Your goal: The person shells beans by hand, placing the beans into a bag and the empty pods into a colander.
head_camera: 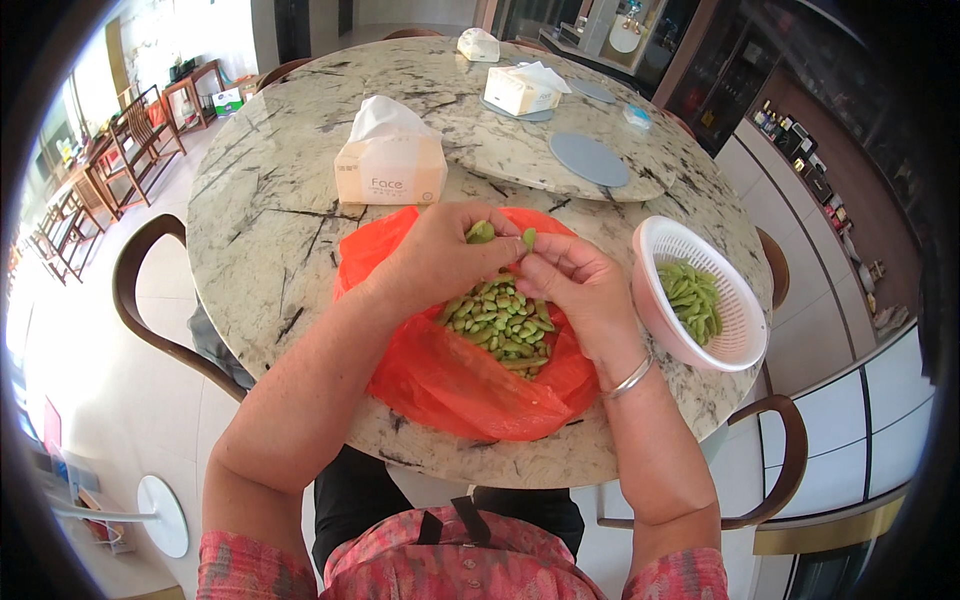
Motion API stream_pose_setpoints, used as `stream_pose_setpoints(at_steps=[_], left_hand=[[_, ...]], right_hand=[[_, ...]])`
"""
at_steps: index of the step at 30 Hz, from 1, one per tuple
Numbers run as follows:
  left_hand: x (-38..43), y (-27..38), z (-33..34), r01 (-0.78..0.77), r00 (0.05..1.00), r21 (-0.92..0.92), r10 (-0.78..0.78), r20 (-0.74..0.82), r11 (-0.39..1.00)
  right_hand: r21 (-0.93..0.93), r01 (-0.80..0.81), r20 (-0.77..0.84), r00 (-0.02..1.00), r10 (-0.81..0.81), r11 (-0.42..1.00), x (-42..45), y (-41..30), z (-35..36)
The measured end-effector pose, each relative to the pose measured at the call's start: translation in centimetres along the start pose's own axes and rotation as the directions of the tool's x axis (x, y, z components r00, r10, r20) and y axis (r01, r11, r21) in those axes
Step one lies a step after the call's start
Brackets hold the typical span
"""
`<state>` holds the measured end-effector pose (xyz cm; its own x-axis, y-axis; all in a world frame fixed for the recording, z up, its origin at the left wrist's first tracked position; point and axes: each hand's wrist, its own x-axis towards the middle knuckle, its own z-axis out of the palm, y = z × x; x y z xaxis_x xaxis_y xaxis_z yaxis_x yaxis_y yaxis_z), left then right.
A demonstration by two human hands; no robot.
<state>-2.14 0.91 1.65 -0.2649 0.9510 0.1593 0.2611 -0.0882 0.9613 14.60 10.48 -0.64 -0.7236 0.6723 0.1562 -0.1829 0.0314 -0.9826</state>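
Note:
Both my hands meet above an open red plastic bag (465, 397) full of green soybean pods (502, 322). My left hand (457, 244) has a few green pods (480, 232) tucked in its curled fingers. Between the fingertips of both hands a single pod (529, 239) stands up, its lower part hidden by the fingers. My right hand (577, 281) pinches it from the other side, and a silver bangle (631, 377) circles that wrist. Right of the bag, a pink and white colander (739, 315) holds more green pods (688, 300).
The round marble table (262, 225) bears a tissue pack (390, 169) just beyond the bag. Farther back, a raised turntable (495, 161) carries another tissue pack (521, 90) and grey round mats (589, 159). Wooden chairs (135, 300) stand around the table.

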Motion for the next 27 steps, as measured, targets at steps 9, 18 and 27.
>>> stream_pose_setpoints(at_steps=[9, 18, 27], left_hand=[[-0.1, -0.1, 0.0, 0.095, 0.995, -0.042, -0.096, -0.004, 0.995], [0.3, -2.3, 0.7, -0.269, 0.948, 0.204, 0.296, -0.115, 0.941], [-0.1, -0.5, 0.2, 0.043, 0.998, 0.031, -0.041, -0.047, 0.999]], right_hand=[[-0.204, 0.122, 0.032, 0.992, -0.118, 0.971, -0.3, -0.3, 0.1], [-0.37, 0.175, 0.044, 0.984, -0.171, 0.912, -0.7, -0.3, 0.3], [-0.549, 0.308, 0.066, 0.943, -0.327, 0.777, -0.3, 0.1, 0.1]])
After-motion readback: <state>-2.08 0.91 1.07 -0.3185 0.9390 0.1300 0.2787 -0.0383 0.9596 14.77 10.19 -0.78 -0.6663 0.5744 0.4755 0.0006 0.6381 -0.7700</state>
